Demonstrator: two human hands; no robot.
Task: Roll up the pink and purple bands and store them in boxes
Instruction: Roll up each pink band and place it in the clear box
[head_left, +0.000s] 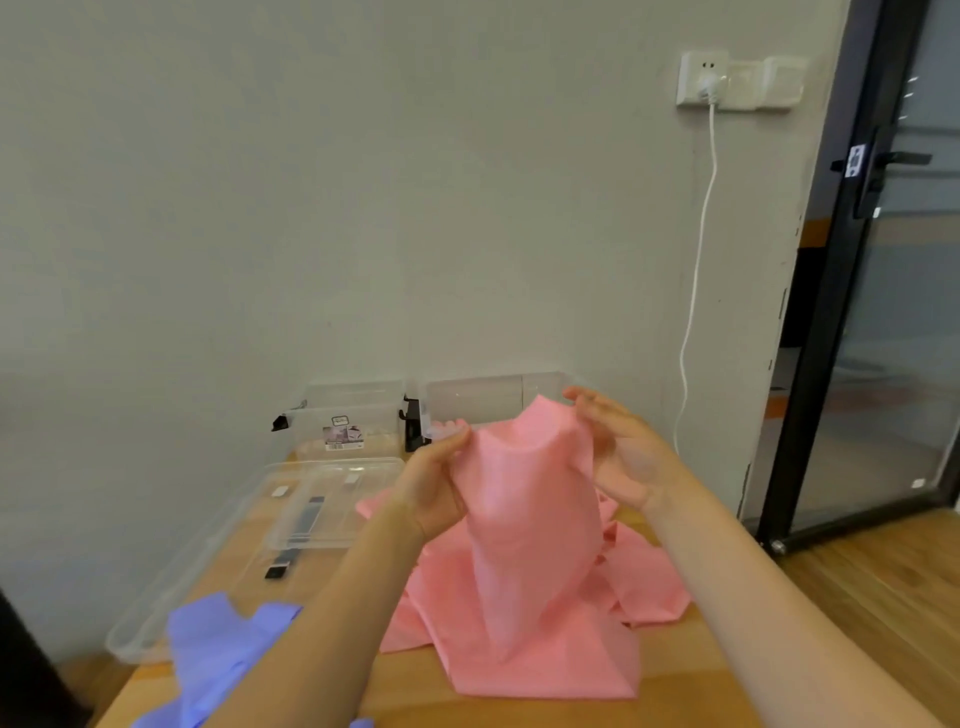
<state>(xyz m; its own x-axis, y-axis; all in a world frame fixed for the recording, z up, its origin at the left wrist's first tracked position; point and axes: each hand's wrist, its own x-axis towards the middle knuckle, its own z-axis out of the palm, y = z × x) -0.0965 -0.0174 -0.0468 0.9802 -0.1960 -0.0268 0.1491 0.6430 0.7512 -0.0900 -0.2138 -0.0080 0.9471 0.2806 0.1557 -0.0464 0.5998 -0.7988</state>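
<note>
- Far left, a clear plastic lid (156, 597) lies flat, hanging partly off the wooden table (519, 712).
- Next to it the purple band (218, 644) sits crumpled at the near-left corner of the table, nobody touching it.
- A second clear lid (332, 499) lies flat a bit further back, with a grey and black strip showing under it.
- Behind that, against the wall, there's a clear storage box (348, 421) with a label on its front and black latches, and a second clear box (488, 400) just to its right.
- Left hand (431, 488) is pinching the top edge of the pink band (524, 545), thumb and fingers curled onto the cloth.
- The pink band is lifted up in the middle between both hands, with the rest of it piled loose on the table underneath.
- Right hand (623, 457) holds the other side of the raised bit; fingers look fairly straight against the fabric, can't tell how tightly.
- Off to the right, a white cable (698, 260) hangs from a wall socket (706, 78), then a black-framed glass door (883, 312).
</note>
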